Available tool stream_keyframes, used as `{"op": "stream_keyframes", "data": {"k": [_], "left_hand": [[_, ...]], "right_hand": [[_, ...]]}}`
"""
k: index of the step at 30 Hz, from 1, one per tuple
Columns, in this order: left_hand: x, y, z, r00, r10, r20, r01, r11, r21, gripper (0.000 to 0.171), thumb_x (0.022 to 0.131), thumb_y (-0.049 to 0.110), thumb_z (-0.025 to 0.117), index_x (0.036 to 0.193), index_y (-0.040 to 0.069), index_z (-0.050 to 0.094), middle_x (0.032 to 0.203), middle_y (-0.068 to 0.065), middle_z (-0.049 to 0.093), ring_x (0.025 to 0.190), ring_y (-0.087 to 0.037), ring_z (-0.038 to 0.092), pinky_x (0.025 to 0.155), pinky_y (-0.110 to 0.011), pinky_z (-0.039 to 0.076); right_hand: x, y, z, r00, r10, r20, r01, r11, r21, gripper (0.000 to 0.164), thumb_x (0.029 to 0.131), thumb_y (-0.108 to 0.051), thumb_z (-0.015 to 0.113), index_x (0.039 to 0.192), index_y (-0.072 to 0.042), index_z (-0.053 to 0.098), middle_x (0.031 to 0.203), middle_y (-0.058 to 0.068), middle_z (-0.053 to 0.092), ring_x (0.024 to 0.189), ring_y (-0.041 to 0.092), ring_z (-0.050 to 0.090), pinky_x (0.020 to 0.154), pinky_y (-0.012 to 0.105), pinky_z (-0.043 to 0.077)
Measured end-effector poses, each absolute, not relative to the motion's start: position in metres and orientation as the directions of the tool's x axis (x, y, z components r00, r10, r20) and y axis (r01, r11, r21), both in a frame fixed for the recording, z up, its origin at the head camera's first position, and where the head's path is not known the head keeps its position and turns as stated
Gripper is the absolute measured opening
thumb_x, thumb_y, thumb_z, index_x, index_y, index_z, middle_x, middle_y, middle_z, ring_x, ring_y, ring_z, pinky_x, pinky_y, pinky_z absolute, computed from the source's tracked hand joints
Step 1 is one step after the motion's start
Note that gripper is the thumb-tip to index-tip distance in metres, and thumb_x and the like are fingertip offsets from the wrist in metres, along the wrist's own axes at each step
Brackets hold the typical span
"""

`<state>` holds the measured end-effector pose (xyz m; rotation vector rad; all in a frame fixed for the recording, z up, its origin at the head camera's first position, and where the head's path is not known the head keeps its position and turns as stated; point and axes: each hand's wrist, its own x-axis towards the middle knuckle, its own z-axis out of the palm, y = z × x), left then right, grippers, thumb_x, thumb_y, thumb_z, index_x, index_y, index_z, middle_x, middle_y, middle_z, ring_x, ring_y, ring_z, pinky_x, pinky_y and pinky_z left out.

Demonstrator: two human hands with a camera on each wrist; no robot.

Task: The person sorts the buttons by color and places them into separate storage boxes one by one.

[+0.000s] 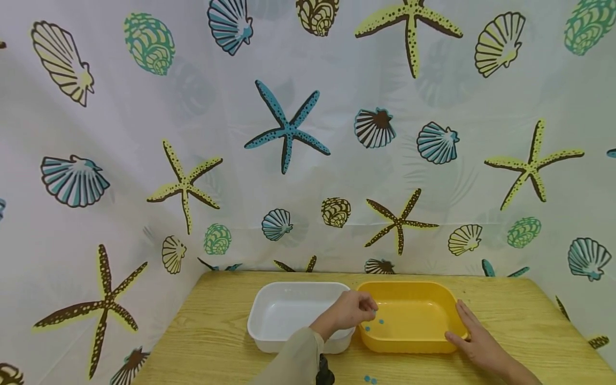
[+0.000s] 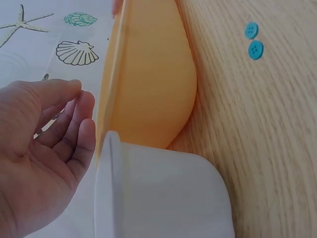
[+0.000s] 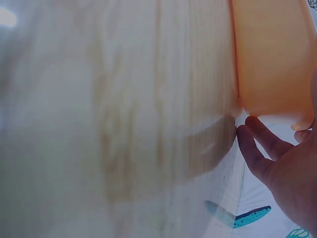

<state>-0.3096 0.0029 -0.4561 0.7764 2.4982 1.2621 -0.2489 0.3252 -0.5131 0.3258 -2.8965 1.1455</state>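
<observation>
My left hand (image 1: 353, 310) is above the left end of the yellow tray (image 1: 409, 340), thumb and forefinger tips brought together. A small blue button (image 1: 374, 315) shows at those fingertips in the head view; the left wrist view hides it. Two more blue buttons, one (image 1: 381, 321) and another (image 1: 367, 328), lie inside the tray. Against the tray's right end rests my right hand (image 1: 478, 342), its fingers fairly straight along the outer wall and the thumb at the front corner.
Left of the yellow tray stands a white tray (image 1: 263, 342), close beside it. Two blue buttons (image 2: 255, 50) lie on the wooden table (image 1: 212, 321) in front of the trays. A shell-and-starfish curtain (image 1: 308, 187) surrounds the table's back and sides.
</observation>
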Motion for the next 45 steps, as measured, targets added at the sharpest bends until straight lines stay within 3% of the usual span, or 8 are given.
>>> {"op": "stream_keyframes", "data": {"k": [11, 22, 33, 45], "left_hand": [[-0.32, 0.002, -0.467, -0.884, 0.465, 0.046, 0.303, 0.495, 0.815, 0.009, 0.088, 0.007, 0.065, 0.095, 0.002, 0.068, 0.078, 0.003, 0.058, 0.071, -0.01, 0.052, 0.063, -0.024, 0.046], [-0.329, 0.005, -0.468, -0.893, 0.446, 0.061, 0.306, 0.501, 0.809, 0.011, 0.089, 0.003, 0.061, 0.098, 0.001, 0.066, 0.079, 0.003, 0.058, 0.071, -0.01, 0.054, 0.062, -0.025, 0.047], [-0.328, 0.005, -0.468, -0.92, 0.385, 0.073, 0.266, 0.474, 0.84, 0.006, 0.087, 0.003, 0.062, 0.09, 0.004, 0.066, 0.078, -0.001, 0.06, 0.069, -0.013, 0.056, 0.06, -0.027, 0.047], [-0.325, 0.007, -0.467, -0.935, 0.346, 0.084, 0.241, 0.441, 0.865, 0.007, 0.086, 0.002, 0.062, 0.092, -0.001, 0.066, 0.078, -0.003, 0.062, 0.069, -0.013, 0.057, 0.061, -0.028, 0.049]], "right_hand": [[-0.25, 0.327, -0.517, -0.977, -0.197, 0.085, -0.202, 0.705, -0.68, 0.083, 0.095, -0.033, 0.057, 0.146, 0.012, 0.009, 0.15, 0.034, 0.003, 0.133, 0.055, 0.009, 0.1, 0.067, 0.015], [-0.252, 0.328, -0.518, -0.975, -0.198, 0.098, -0.21, 0.699, -0.683, 0.083, 0.095, -0.033, 0.057, 0.146, 0.011, 0.008, 0.15, 0.034, 0.003, 0.133, 0.054, 0.009, 0.1, 0.067, 0.015], [-0.251, 0.326, -0.516, -0.976, -0.195, 0.097, -0.208, 0.699, -0.684, 0.084, 0.095, -0.032, 0.058, 0.146, 0.012, 0.009, 0.15, 0.034, 0.003, 0.133, 0.054, 0.008, 0.101, 0.067, 0.015], [-0.252, 0.327, -0.516, -0.979, -0.191, 0.077, -0.19, 0.696, -0.692, 0.085, 0.095, -0.035, 0.057, 0.147, 0.011, 0.007, 0.151, 0.033, 0.001, 0.134, 0.054, 0.007, 0.101, 0.067, 0.013]]}}
